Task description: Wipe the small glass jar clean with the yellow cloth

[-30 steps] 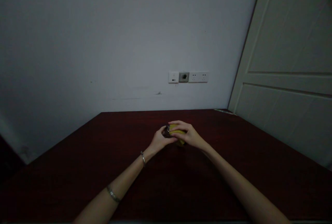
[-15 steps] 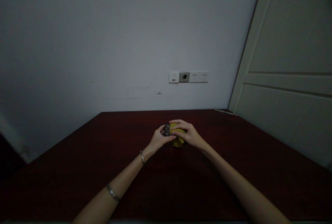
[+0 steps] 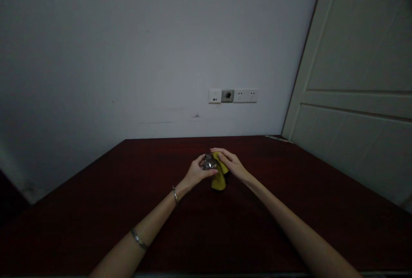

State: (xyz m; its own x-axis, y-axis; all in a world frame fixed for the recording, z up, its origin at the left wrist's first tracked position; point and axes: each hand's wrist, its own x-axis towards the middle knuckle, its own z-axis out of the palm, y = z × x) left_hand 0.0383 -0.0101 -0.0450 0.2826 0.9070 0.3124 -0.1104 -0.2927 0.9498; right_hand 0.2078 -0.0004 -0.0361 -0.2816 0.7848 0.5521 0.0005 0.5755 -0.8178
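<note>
My left hand (image 3: 195,172) is closed around a small, shiny, dark see-through object (image 3: 209,162), which looks like glass; its exact kind is too small and dim to make out. Fingers and thumb grip it from the left side. Against its right side, my right hand (image 3: 234,165) presses a yellow cloth (image 3: 219,180). One end of the cloth hangs down below the fingers, above the dark red tabletop (image 3: 180,235). Two silver bangles circle my left forearm, one near the wrist (image 3: 175,195) and one higher up.
A pale wall (image 3: 154,54) stands behind the table, with a row of socket plates (image 3: 245,96) low on it. To the right rises a light panelled door (image 3: 354,67). A thin strip (image 3: 278,139) lies at the table's far right corner.
My right hand and the yellow cloth have shifted on the shiny object, baring more of its surface. The cloth's loose end now hangs lower. My left hand stays nearly in place.
</note>
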